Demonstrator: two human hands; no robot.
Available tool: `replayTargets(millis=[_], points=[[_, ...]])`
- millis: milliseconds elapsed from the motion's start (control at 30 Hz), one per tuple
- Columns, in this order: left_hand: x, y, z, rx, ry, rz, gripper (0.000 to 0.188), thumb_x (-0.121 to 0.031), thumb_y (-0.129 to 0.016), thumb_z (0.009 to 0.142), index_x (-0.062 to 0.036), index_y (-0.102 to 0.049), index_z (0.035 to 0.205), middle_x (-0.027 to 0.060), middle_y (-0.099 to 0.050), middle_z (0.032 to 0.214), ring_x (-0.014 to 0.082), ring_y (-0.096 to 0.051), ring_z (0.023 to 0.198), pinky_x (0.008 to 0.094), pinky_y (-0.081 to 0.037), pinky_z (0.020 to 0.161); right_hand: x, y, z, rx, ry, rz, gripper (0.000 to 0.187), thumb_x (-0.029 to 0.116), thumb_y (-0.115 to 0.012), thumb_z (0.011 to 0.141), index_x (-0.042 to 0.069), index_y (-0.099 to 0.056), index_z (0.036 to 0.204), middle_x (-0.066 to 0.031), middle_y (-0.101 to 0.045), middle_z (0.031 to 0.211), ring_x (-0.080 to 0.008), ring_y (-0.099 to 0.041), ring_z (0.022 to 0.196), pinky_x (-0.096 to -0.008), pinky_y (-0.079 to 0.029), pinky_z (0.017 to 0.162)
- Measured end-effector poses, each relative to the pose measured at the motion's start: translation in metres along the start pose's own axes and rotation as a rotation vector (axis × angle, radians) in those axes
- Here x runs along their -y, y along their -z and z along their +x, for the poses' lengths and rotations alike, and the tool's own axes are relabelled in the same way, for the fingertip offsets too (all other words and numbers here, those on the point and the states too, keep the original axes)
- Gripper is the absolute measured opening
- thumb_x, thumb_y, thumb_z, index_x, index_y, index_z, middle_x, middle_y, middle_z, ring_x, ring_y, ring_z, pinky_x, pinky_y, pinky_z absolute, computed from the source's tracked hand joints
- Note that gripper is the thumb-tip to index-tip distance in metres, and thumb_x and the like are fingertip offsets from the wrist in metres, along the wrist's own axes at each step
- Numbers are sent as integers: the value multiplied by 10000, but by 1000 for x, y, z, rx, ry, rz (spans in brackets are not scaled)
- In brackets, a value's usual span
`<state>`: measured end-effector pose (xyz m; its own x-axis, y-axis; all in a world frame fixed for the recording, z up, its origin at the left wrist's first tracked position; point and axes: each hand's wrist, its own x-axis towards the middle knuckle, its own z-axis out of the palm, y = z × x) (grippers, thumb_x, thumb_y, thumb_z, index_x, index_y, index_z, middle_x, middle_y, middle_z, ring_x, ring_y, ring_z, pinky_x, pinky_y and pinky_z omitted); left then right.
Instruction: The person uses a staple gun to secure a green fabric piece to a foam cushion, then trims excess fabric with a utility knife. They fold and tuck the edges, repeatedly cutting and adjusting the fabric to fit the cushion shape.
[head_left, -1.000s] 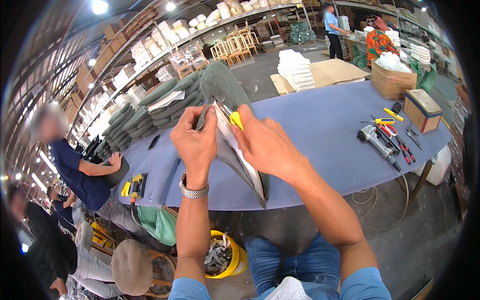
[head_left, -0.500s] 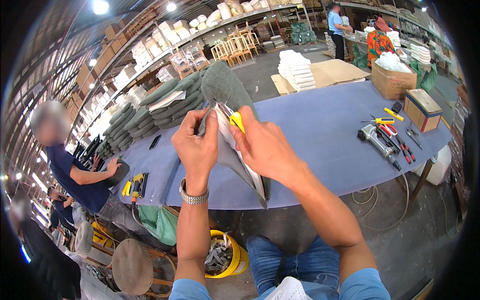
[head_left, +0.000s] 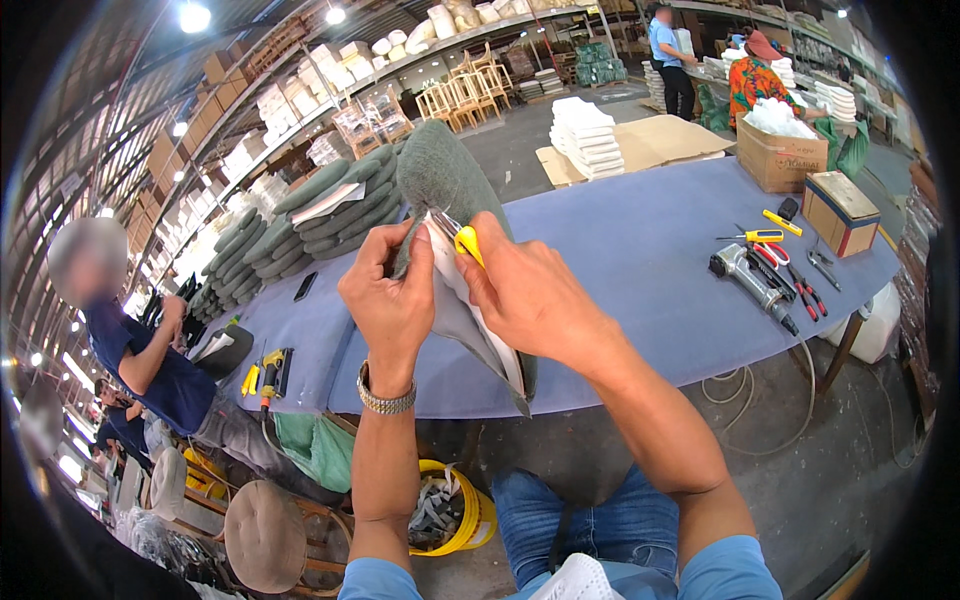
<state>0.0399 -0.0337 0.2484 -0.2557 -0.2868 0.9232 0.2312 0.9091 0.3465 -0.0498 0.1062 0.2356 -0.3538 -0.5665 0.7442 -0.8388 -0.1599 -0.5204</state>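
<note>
A dark grey upholstered seat cushion (head_left: 440, 170) stands on edge at the near side of the blue-covered table, its pale underside partly towards me. My left hand (head_left: 388, 290) pinches the loose grey fabric edge by the underside. In my right hand (head_left: 525, 290) is a small yellow-handled tool (head_left: 468, 243) with a narrow metal end; its exact kind is hard to make out. The metal end meets the fabric edge right beside my left fingertips. My right fingers cover most of the handle.
Grey cushions (head_left: 345, 215) are stacked at the left by a phone (head_left: 306, 286). An air stapler (head_left: 750, 280), pliers (head_left: 806, 290) and a screwdriver (head_left: 762, 236) lie right, near boxes (head_left: 840, 215). Another stapler (head_left: 275, 375) and a co-worker (head_left: 150, 350) are left. A yellow bucket (head_left: 470, 515) stands below.
Both my hands keep their hold, with only a slight shift of the view. The co-worker at the left has lifted a hand from the dark piece in front of them.
</note>
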Motion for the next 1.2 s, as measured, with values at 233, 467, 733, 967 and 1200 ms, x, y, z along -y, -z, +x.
replayTargets(millis=[233,467,733,967,1200], points=[[-1,-3,0,-48,-22,-44,101,-69,-727,935,31,-710,939,0,-682,774,36,-560,721,219,-462,651,-4,5,1,71,-15,50,216,184,-519,1037,-7,-418,1026,-305,-644,715,-553,-622,721,-643,-463,635],[-1,-5,-3,-61,-15,-77,107,-71,-720,944,36,-711,943,12,-693,784,42,-576,730,222,-475,662,-6,2,-3,38,16,21,218,195,-524,1039,9,-413,1030,-293,-639,700,-544,-623,706,-641,-465,620],[-4,-2,-6,-70,-12,-58,105,-76,-728,935,28,-716,937,25,-700,780,50,-582,734,230,-481,668,-3,1,-9,12,42,-66,209,174,-521,1030,-1,-406,1026,-291,-631,681,-536,-625,684,-633,-473,606],[-6,-6,-8,-74,-34,-14,113,-84,-743,919,22,-706,926,17,-680,755,44,-561,716,234,-462,647,1,-2,-16,-25,-13,-39,206,146,-544,1010,-10,-412,1036,-282,-633,679,-520,-632,674,-618,-475,592],[-3,-15,-6,-91,-67,-8,100,-67,-752,905,20,-712,936,10,-645,705,42,-526,656,227,-434,602,-12,-6,-17,-60,11,20,221,138,-568,1003,-3,-410,1063,-274,-640,700,-507,-638,687,-610,-473,588]])
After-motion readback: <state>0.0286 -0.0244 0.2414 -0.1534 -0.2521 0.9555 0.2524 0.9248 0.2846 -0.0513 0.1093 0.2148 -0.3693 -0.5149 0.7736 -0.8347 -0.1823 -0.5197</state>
